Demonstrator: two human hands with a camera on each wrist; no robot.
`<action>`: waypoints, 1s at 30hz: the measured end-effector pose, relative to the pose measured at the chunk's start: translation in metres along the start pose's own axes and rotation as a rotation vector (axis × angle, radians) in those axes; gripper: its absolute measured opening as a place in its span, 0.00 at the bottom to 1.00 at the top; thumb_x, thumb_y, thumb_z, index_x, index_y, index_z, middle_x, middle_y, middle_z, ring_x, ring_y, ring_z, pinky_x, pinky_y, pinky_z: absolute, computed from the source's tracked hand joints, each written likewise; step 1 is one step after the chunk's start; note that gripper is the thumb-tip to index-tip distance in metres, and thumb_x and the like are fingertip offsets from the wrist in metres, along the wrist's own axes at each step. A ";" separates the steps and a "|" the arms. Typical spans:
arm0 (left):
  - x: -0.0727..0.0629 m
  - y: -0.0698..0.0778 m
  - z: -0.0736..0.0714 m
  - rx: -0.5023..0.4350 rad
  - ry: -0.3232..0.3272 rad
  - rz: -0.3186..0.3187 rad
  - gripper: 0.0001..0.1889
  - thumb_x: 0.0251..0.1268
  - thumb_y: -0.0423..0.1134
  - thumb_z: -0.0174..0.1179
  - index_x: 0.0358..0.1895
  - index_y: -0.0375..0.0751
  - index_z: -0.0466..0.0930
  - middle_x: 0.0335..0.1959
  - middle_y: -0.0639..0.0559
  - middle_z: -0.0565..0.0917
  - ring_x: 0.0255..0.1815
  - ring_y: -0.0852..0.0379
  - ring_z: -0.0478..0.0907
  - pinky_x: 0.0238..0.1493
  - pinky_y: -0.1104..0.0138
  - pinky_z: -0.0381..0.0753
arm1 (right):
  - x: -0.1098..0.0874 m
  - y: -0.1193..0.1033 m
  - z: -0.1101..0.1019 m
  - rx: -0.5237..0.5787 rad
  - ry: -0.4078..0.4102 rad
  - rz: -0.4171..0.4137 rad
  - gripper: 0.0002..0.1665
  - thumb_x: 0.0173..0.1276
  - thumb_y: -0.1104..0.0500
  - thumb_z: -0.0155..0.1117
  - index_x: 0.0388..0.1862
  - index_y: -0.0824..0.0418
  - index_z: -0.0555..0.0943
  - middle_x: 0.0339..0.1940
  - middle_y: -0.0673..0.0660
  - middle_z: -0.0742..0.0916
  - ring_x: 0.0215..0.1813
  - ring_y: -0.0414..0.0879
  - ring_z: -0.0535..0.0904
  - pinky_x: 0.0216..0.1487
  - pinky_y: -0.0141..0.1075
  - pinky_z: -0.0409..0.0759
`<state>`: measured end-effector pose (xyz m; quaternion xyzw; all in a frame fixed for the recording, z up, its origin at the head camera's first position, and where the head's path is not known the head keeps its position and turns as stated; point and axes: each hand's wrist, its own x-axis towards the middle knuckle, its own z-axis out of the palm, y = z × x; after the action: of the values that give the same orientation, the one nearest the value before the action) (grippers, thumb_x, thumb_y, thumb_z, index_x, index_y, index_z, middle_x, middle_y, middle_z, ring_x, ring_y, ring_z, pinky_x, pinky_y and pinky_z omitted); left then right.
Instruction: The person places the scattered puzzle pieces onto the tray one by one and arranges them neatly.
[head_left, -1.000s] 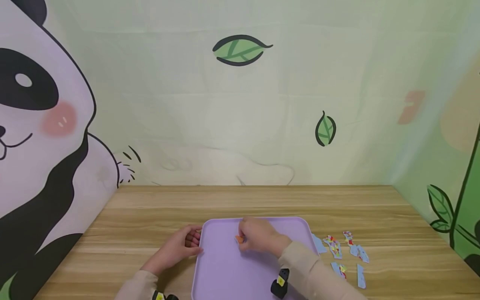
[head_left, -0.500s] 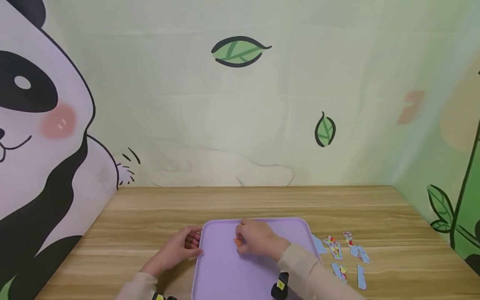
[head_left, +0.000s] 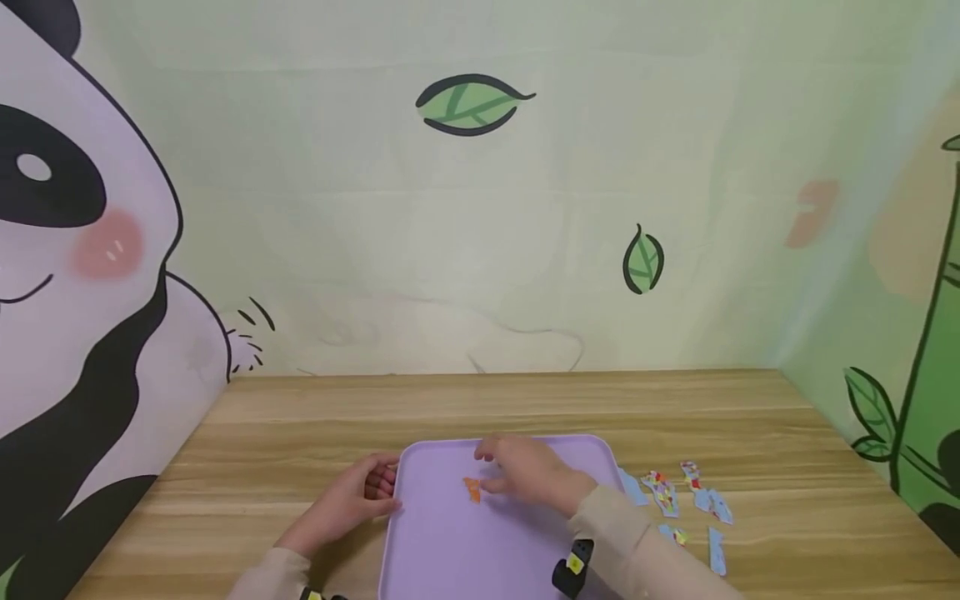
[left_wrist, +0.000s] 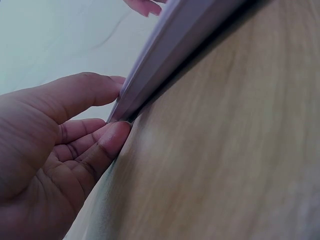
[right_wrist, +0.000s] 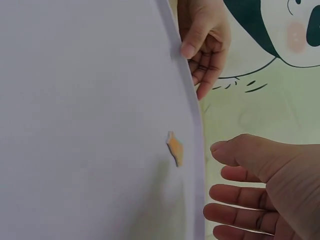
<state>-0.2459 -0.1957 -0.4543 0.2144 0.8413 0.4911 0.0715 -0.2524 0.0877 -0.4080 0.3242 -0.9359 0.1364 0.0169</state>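
Observation:
A small orange puzzle piece (head_left: 472, 490) lies flat on the purple tray (head_left: 442, 550), in its far left part; the right wrist view shows the same orange puzzle piece (right_wrist: 175, 150) near the tray's rim. My right hand (head_left: 534, 473) hovers just right of the piece, fingers spread and holding nothing. At the tray's left edge, my left hand (head_left: 347, 504) pinches the rim. Its thumb sits on top and its fingertips press the outer side, as the left wrist view shows close up.
Right of the tray, several blue and multicoloured puzzle pieces (head_left: 662, 493) are scattered on the wooden table (head_left: 337, 417). One light blue piece (head_left: 632, 487) lies right against the tray's edge. Behind the table hangs a printed panda and leaf backdrop (head_left: 375, 208).
My right hand has let go of the orange puzzle piece, opened its fingers and drawn slightly right. The piece stays on the tray. My left hand keeps its place on the rim.

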 end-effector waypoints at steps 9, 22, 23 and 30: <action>-0.002 0.002 0.000 -0.005 -0.002 0.001 0.33 0.53 0.28 0.68 0.62 0.20 0.64 0.43 0.39 0.78 0.42 0.57 0.76 0.43 0.74 0.80 | -0.010 0.007 -0.020 0.104 0.034 0.006 0.22 0.61 0.58 0.68 0.53 0.64 0.80 0.49 0.58 0.86 0.47 0.50 0.82 0.50 0.40 0.82; -0.002 0.000 0.000 0.012 0.011 0.067 0.33 0.53 0.32 0.68 0.60 0.18 0.65 0.41 0.40 0.78 0.40 0.60 0.76 0.42 0.74 0.81 | -0.035 0.024 -0.045 0.116 0.191 -0.003 0.23 0.62 0.61 0.67 0.55 0.66 0.77 0.50 0.61 0.85 0.47 0.51 0.82 0.49 0.41 0.83; -0.002 0.001 0.000 0.005 0.012 0.034 0.34 0.52 0.32 0.69 0.61 0.19 0.65 0.42 0.40 0.78 0.41 0.59 0.76 0.43 0.75 0.80 | -0.037 0.026 -0.047 0.111 0.210 -0.012 0.23 0.61 0.61 0.67 0.55 0.66 0.78 0.50 0.61 0.85 0.46 0.51 0.82 0.48 0.41 0.83; -0.003 0.006 0.000 -0.004 -0.002 -0.004 0.34 0.53 0.29 0.68 0.62 0.20 0.64 0.43 0.39 0.78 0.43 0.54 0.76 0.43 0.74 0.80 | -0.050 0.038 -0.058 0.149 0.277 -0.039 0.22 0.61 0.63 0.68 0.54 0.67 0.78 0.49 0.61 0.85 0.46 0.54 0.82 0.48 0.43 0.82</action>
<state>-0.2419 -0.1948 -0.4493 0.2131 0.8407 0.4924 0.0739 -0.2398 0.1618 -0.3679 0.3205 -0.9055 0.2487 0.1245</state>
